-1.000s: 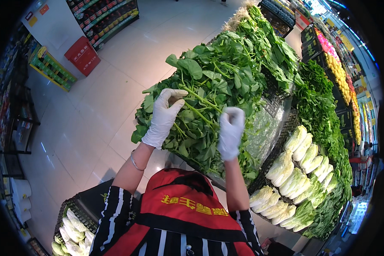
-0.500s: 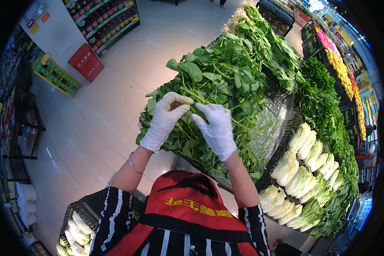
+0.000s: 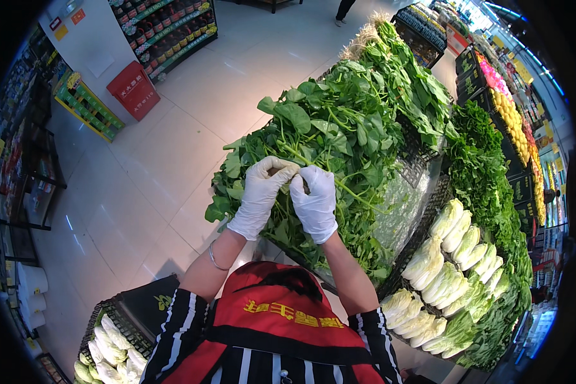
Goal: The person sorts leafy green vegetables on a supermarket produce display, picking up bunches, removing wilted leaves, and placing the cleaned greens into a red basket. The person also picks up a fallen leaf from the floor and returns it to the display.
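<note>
A large heap of leafy green vegetables (image 3: pixel 345 121) with long stems lies on the stand in front of me. My left hand (image 3: pixel 260 197), in a white glove, is over the near side of the heap with thumb and fingers pinched together. Close beside it, my right hand (image 3: pixel 315 203), also gloved, has its fingers curled in toward the thumb. The fingertips of both hands nearly meet, and whatever lies between them is hidden. Just beyond the fingers, a thick green stem (image 3: pixel 291 151) slants across the leaves.
To the right, rows of napa cabbages (image 3: pixel 443 275) lie near darker bunched greens (image 3: pixel 480 153). Bunches with pale roots (image 3: pixel 363 41) are at the heap's far end. Another crate of cabbages (image 3: pixel 112 349) stands at lower left. A red box (image 3: pixel 133 91) stands on the floor by a pillar.
My right hand has moved in beside the left, its spread fingers now curled. Both hands sit slightly lower in the view, which has shifted a little.
</note>
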A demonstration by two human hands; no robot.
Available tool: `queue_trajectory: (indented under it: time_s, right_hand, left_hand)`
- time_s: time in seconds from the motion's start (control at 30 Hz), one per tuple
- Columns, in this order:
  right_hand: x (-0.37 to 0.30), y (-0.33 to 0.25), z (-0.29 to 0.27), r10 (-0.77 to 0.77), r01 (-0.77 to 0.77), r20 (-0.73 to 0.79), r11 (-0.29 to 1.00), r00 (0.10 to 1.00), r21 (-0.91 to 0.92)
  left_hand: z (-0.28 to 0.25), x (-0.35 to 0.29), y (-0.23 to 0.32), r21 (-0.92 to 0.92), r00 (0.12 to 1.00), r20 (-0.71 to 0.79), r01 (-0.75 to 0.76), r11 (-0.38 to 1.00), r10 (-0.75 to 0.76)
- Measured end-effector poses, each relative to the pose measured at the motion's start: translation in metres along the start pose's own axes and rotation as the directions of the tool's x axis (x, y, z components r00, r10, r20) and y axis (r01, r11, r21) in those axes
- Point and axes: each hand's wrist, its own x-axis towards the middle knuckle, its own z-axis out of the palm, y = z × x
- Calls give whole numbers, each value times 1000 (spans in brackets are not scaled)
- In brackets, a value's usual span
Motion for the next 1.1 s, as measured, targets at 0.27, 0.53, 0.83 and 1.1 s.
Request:
queue_trajectory:
  time_s: [0.27,0.53,0.83,1.1]
  right_hand:
    - [28,-19,-90,322,-278,-98,909,942,311]
    - [93,-35,-38,-340,363,127,868,932,-338]
    - [-20,-16,-36,-64,-25,192,903,979,429]
    - [-120,2,-114,577,-626,319,475,752,619]
  left_hand:
    - [-51,-9,-9,-292,965,-259,-33,956,-46]
    - [-84,-35,36,-3,900,-423,-119,993,107]
    - [-1,-41,34,78,998,-47,-46,996,50]
    - [78,-55,-4,102,911,400,61,993,-98]
